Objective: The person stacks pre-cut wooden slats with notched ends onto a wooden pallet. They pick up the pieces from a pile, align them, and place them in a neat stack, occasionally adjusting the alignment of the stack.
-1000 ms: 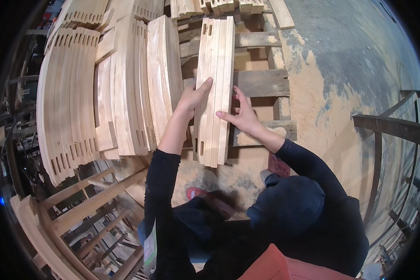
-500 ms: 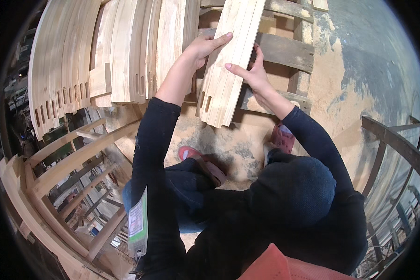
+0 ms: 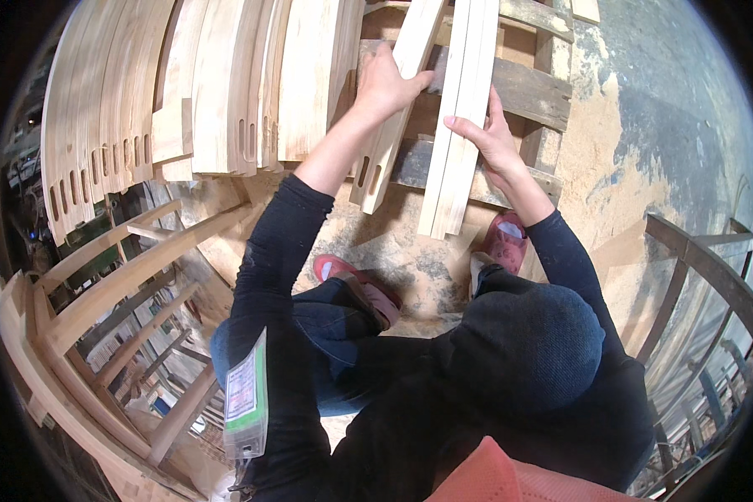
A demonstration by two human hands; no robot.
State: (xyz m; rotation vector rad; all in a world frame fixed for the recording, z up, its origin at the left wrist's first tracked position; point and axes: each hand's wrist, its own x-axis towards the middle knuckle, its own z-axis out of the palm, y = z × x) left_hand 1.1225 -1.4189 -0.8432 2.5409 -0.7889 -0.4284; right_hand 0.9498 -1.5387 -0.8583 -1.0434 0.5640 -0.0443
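My left hand (image 3: 386,90) grasps slotted boards (image 3: 385,159), right hand (image 3: 498,149) grips pale boards (image 3: 448,180); both bundles over pallet (image 3: 523,90), lengths pointing away from me, gap between, each in nearer hand.

Board stacks (image 3: 217,84) left of handheld boards (image 3: 450,171)

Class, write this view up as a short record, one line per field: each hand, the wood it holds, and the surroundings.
Left hand: thumb across the left boards, fingertips partly hidden
Right hand: thumb on top of the right boards, fingers along their right side
Gap: the two groups are apart, wooden pallet visible between
Slots: in the left boards' near ends
Further left: row of wooden boards, some slotted
Floor: grey, strewn with pale dust
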